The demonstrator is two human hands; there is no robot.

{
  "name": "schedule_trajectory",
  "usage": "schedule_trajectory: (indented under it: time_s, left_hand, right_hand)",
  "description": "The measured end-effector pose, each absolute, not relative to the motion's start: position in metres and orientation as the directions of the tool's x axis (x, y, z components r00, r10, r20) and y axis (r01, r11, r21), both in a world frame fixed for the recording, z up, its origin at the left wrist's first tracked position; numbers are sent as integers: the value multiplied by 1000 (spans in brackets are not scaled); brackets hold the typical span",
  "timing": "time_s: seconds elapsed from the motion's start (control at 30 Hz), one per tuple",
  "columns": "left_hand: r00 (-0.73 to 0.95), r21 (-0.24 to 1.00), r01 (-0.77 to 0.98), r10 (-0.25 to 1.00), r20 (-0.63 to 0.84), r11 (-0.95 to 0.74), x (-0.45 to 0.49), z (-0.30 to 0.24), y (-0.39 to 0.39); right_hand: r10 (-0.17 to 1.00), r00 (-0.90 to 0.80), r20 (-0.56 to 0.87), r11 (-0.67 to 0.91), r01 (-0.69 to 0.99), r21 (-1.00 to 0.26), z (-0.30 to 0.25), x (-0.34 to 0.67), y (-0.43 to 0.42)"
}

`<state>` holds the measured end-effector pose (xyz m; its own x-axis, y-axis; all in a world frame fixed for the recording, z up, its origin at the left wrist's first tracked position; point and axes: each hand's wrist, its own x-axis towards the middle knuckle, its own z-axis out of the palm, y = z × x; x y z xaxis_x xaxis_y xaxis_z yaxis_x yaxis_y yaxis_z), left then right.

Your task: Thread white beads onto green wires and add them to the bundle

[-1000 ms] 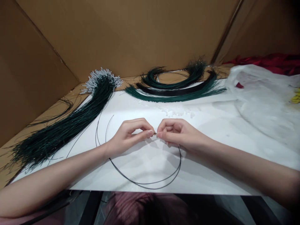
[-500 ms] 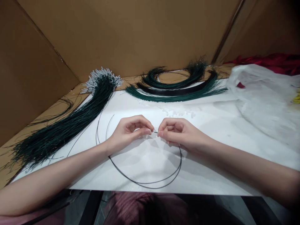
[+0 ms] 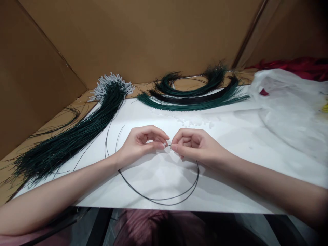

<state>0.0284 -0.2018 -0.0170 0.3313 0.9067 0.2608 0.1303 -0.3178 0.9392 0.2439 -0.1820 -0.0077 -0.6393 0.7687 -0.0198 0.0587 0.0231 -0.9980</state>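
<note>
My left hand [image 3: 142, 143] and my right hand [image 3: 193, 145] meet fingertip to fingertip at the middle of the white sheet [image 3: 230, 184]. Each hand is closed in a pinch on a thin dark wire [image 3: 164, 200], whose end shows between the fingertips. The wire sags toward me in a loop under both wrists. Whether a small piece is also in the pinch is too small to tell. Two more thin wires [image 3: 105, 147] curve beside my left wrist.
A long bundle of dark green wires with white tips [image 3: 77, 135] lies at the left. Curved green wire bundles [image 3: 192, 97] lie at the back, small clear pieces [image 3: 194, 121] before them. A white plastic bag [image 3: 289, 106] sits right. Cardboard walls [image 3: 133, 37] surround the table.
My hands stay almost in place; the fingertips have shifted slightly and closed the small gap on the wire end.
</note>
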Motion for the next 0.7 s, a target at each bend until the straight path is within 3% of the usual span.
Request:
schedule_trajectory:
  time_s: [0.7]
  left_hand:
    - [351, 913, 224, 902, 252, -342, 29, -15, -204]
  right_hand:
    - [784, -621, -1, 22, 30, -999, -8, 243, -183]
